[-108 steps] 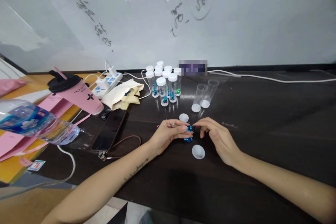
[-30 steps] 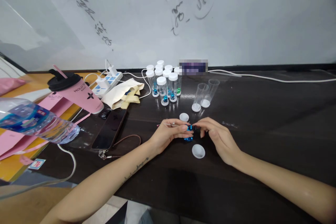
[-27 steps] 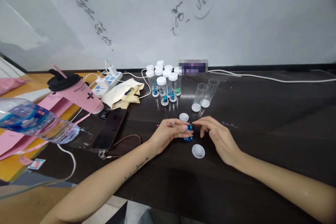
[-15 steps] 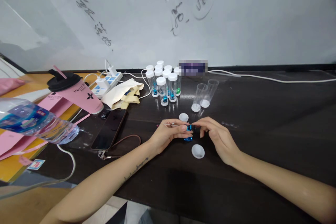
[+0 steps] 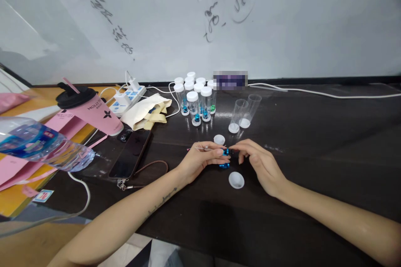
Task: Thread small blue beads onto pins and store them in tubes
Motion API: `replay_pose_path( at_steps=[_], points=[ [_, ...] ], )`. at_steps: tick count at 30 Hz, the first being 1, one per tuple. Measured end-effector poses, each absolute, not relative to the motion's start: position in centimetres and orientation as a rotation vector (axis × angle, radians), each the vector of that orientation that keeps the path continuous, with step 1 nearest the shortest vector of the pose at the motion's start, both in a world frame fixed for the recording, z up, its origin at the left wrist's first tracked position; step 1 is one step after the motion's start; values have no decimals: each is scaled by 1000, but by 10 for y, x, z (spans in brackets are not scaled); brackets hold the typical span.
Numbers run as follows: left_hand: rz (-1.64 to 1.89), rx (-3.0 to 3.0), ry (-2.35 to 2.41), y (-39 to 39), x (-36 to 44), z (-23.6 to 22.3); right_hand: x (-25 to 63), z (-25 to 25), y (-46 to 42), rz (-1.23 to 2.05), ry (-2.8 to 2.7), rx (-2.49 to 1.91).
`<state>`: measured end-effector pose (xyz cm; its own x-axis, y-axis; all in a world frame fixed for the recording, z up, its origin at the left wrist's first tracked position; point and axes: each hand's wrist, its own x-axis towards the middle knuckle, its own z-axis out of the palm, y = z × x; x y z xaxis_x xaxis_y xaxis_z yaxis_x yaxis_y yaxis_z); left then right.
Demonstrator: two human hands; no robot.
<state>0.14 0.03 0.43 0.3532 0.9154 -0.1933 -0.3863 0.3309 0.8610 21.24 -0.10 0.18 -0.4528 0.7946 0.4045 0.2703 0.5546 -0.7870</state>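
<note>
A small shiny blue metallic piece (image 5: 224, 165) is pinched between the thumb and fingers of my left hand (image 5: 197, 160), above the dark table. A thin white strand lies across those fingers. My right hand (image 5: 266, 169) reaches in from the other side. Its forefinger tip touches or nearly touches the dark end of the blue piece, and the other fingers are loosely bent, apart from it. Nearer me, a white cap (image 5: 236, 180) lies with its hollow side up. Just beyond my left fingers sits another white cap (image 5: 219, 139).
Several white-capped clear tubes (image 5: 206, 104) with blue or green pieces inside stand at the back. Right of them are two uncapped tubes (image 5: 238, 112). Leftward lie a phone (image 5: 131, 154), a cloth pouch (image 5: 145, 110), a power strip (image 5: 128, 100), a pink cup (image 5: 97, 110) and a water bottle (image 5: 46, 144).
</note>
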Motion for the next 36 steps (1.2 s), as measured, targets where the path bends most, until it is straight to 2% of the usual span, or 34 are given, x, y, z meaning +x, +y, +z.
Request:
replay_pose_path(
  at_steps=[36],
  points=[
    [980, 799, 764, 0, 2, 5, 213, 1, 0, 859, -2006, -838]
  ],
)
